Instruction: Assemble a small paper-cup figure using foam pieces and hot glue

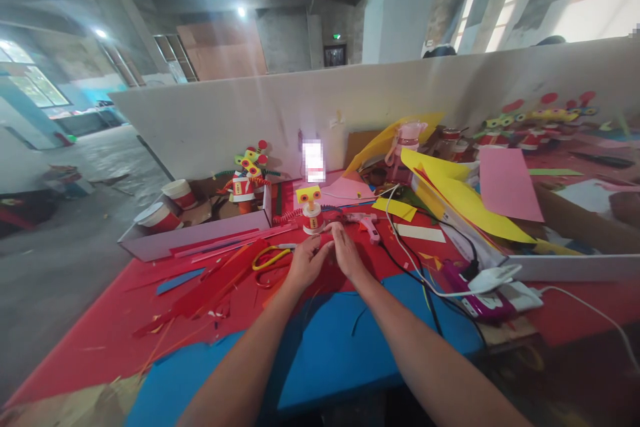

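My left hand (306,261) and my right hand (346,255) meet close together over the red table cover, fingers bent inward and pressed together. A bit of red shows between the fingertips, but what they hold, if anything, is too small to make out. Just beyond them stands a paper-cup figure (313,219) with a yellow head piece and round red-and-yellow eyes. Coiled red strips stick out at its side. A pink glue gun (367,225) lies right behind my right hand. Beside my left hand are scissors with yellow handles (270,257).
At the left, a box (200,235) holds paper cups and a finished figure (243,188). Coloured paper fills a box (575,268) at the right. A purple power strip (475,297) with trailing cables sits nearer. Red paper strips (215,283) lie left; a white partition (225,107) rises behind.
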Action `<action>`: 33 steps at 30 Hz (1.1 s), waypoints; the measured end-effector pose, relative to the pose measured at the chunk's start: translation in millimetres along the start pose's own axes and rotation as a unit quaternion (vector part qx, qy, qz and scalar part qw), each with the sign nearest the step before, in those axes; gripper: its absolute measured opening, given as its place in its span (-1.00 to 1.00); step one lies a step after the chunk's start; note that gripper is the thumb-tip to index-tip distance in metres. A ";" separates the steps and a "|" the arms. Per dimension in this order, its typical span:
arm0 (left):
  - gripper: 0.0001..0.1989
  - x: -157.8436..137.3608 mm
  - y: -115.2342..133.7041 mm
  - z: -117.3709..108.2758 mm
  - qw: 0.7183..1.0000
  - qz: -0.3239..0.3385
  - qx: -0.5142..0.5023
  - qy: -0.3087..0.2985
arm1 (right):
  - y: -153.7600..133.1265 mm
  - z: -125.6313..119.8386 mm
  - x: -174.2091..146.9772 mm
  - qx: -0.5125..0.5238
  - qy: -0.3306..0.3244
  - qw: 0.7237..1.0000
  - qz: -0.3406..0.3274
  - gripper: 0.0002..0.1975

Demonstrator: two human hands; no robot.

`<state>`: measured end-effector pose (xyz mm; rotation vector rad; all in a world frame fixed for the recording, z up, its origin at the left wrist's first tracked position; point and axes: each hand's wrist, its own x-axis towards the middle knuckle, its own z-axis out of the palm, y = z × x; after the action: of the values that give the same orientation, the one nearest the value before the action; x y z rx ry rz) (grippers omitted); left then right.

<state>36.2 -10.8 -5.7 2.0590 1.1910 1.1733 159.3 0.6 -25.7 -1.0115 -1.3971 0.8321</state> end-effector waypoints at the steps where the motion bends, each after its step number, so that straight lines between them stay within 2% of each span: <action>1: -0.61 -0.2 1.3 1.0 1.000 0.004 -0.017 0.011 | -0.4 -0.1 0.2 -0.001 0.000 1.000 -0.008 -0.59; 6: -0.57 -0.2 8.2 4.5 0.997 0.006 -0.071 0.042 | 1.3 -1.7 2.3 0.007 -0.005 1.000 -0.024 -0.58; 13: -0.55 -0.6 1.5 10.2 0.992 0.000 -0.096 0.077 | 7.3 -1.6 3.6 0.043 0.001 0.999 -0.019 -0.52; 17: -0.57 -1.2 -0.1 15.4 0.988 -0.020 -0.127 0.084 | 9.8 2.0 1.3 0.119 -0.017 0.991 0.059 -0.48; 20: -0.60 -1.8 -1.5 16.5 0.978 -0.067 -0.177 0.082 | 8.2 0.5 1.4 0.200 -0.037 0.969 0.141 -0.46; 23: -0.63 -1.7 -4.4 9.0 0.951 -0.135 -0.248 0.127 | 2.8 -11.1 6.1 0.299 -0.010 0.935 0.191 -0.44; 26: -0.68 -0.1 -6.8 -5.2 0.915 -0.171 -0.330 0.156 | -4.1 -24.7 11.3 0.347 0.031 0.919 0.185 -0.49; 29: -0.71 3.1 -5.2 -17.3 0.875 -0.179 -0.427 0.142 | -10.3 -27.8 11.8 0.366 -0.004 0.912 0.184 -0.51; 33: -0.66 7.3 0.1 -23.2 0.824 -0.214 -0.518 0.085 | -13.3 -21.6 8.6 0.401 -0.050 0.896 0.182 -0.49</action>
<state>18.3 -4.7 9.5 0.8317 0.7239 1.3476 179.6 1.9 -8.3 -0.5745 -0.7949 1.5891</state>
